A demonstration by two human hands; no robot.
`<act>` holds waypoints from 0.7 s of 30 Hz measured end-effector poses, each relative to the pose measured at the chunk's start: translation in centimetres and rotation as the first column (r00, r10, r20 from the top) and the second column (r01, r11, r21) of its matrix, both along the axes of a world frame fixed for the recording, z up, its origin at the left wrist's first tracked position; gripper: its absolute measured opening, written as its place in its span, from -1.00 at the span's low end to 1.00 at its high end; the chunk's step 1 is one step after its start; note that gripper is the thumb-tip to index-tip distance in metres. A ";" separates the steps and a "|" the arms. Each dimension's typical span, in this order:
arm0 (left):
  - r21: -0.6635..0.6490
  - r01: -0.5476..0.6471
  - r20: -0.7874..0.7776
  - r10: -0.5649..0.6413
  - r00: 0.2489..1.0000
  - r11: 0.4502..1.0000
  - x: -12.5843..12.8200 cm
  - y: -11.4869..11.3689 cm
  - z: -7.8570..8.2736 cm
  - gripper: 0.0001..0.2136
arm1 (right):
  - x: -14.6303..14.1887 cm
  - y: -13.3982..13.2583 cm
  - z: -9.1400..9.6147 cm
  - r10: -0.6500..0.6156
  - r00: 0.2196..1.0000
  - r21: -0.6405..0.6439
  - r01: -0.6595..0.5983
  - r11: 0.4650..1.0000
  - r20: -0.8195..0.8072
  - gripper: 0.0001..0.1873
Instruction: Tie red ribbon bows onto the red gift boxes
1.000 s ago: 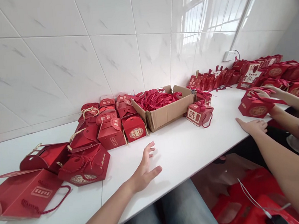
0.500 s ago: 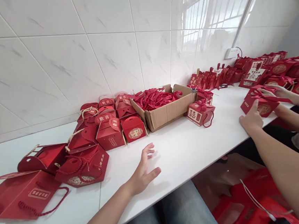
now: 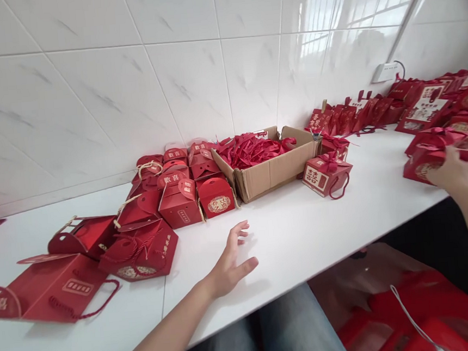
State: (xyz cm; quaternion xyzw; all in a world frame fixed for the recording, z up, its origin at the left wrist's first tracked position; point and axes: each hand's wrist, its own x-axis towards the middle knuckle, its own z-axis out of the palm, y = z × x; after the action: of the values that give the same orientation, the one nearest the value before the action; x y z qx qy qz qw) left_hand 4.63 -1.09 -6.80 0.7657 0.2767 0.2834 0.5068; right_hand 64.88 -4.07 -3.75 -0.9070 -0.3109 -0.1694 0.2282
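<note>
Clearly, the left hand (image 3: 231, 266) is empty, its grip wide, thumb well apart from the loosely curled fingers; whether it rests on the smooth white surface (image 3: 289, 247) or hovers just above, I cannot tell. Far to the right, the right hand (image 3: 459, 175) is against a dark-red cardboard gift box (image 3: 420, 165) near the front edge of the surface; its fingertips are partly hidden, so I cannot tell how tightly that grip closes.

Beyond the left hand stands an open brown cardboard carton (image 3: 277, 176), heaped with crimson satin ribbons (image 3: 252, 151). Just right of it sits a small red box with a cream label and ribbon bow (image 3: 327, 175). Left of the carton, a red box with a round gold emblem (image 3: 217, 201) stands among others. Nearer, a red hexagonal box with twisted cord (image 3: 142, 254) is beside a larger red box with a looped cord handle (image 3: 56, 292). More red boxes (image 3: 425, 108) crowd the far right, near the tiled wall (image 3: 100, 100).
</note>
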 end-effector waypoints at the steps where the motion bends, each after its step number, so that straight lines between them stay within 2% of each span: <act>1: 0.000 -0.001 0.001 0.001 1.000 1.000 0.0 0.0 -0.1 -0.31 | 0.1 0.4 0.3 -0.029 0.999 0.012 0.030 0.999 -0.030 -0.09; 3: 0.001 0.003 0.001 -0.003 1.000 1.000 0.0 0.1 -0.2 -0.29 | -1.2 1.6 1.5 -0.103 0.988 0.060 0.111 0.992 -0.113 -0.07; 4: 0.007 0.008 0.002 -0.008 1.000 1.000 0.1 0.1 -0.3 -0.28 | -2.9 2.2 2.2 -0.116 0.987 0.124 0.130 0.984 -0.115 -0.07; 5: 0.022 0.016 0.002 -0.016 1.000 1.000 0.2 0.0 -0.2 -0.27 | -5.3 2.7 2.8 -0.078 0.995 0.210 0.091 0.973 -0.067 -0.11; 7: 0.112 0.023 -0.033 -0.020 0.999 0.993 0.3 -0.7 0.3 -0.25 | -12.2 2.8 3.4 0.153 0.988 0.335 -0.145 0.931 0.002 -0.13; 8: 0.193 0.020 -0.076 -0.005 0.997 0.981 0.3 -1.3 0.8 -0.26 | -16.3 2.2 3.3 0.277 0.959 0.418 -0.273 0.867 0.052 -0.17; 9: 0.301 0.013 -0.134 0.029 0.991 0.954 0.2 -2.3 1.5 -0.29 | -20.6 1.3 2.7 0.468 0.878 0.447 -0.461 0.767 0.101 -0.25; 10: 0.424 -0.002 -0.198 0.094 0.976 0.906 0.0 -3.4 2.2 -0.33 | -24.8 0.2 1.8 0.668 0.729 0.412 -0.660 0.629 0.147 -0.34; 11: 0.532 0.005 -0.255 0.155 0.954 0.847 -0.5 -4.6 3.0 -0.44 | -28.7 -1.1 0.7 0.788 0.598 0.344 -0.778 0.526 0.149 -0.44; 12: 0.621 -0.003 -0.277 0.223 0.935 0.784 -1.2 -5.9 3.7 -0.58 | -32.1 -2.3 -0.7 0.876 0.465 0.273 -0.866 0.420 0.126 -0.50; 13: 0.692 -0.065 -0.239 0.313 0.919 0.719 -2.2 -7.2 4.3 -0.64 | -34.8 -3.4 -2.2 0.943 0.328 0.168 -0.934 0.316 0.053 -0.49; 14: 0.735 -0.176 -0.153 0.412 0.898 0.655 -3.4 -8.3 4.7 -0.66 | -36.7 -4.2 -3.6 0.964 0.266 0.107 -0.959 0.264 0.002 -0.47; 15: 0.749 -0.326 -0.038 0.528 0.848 0.577 -4.7 -9.2 4.8 -0.68 | -38.1 -4.8 -4.9 0.966 0.255 0.065 -0.964 0.257 -0.038 -0.48; 16: 0.730 -0.478 0.059 0.652 0.756 0.488 -6.2 -10.0 4.6 -0.73 | -38.8 -5.1 -5.9 0.962 0.263 0.015 -0.964 0.265 -0.075 -0.50; 18: 0.615 -0.722 0.171 0.840 0.514 0.317 -9.1 -11.0 3.6 -0.81 | -39.1 -5.1 -7.3 0.949 0.295 -0.062 -0.955 0.290 -0.112 -0.51; 20: 0.484 -0.851 0.171 0.932 0.320 0.204 -11.6 -11.5 2.2 -0.79 | -38.7 -4.8 -7.8 0.946 0.306 -0.110 -0.949 0.295 -0.107 -0.50; 21: 0.452 -0.877 0.161 0.953 0.258 0.162 -12.5 -11.6 1.6 -0.76 | -38.4 -4.6 -7.9 0.947 0.306 -0.121 -0.948 0.295 -0.092 -0.50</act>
State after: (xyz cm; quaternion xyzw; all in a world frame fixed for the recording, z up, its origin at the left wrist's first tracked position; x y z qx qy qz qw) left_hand -7.89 -12.69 -5.20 0.5547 0.6462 0.5240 0.0115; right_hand 26.44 -8.70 -11.63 -0.5643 -0.7969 0.0229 0.2145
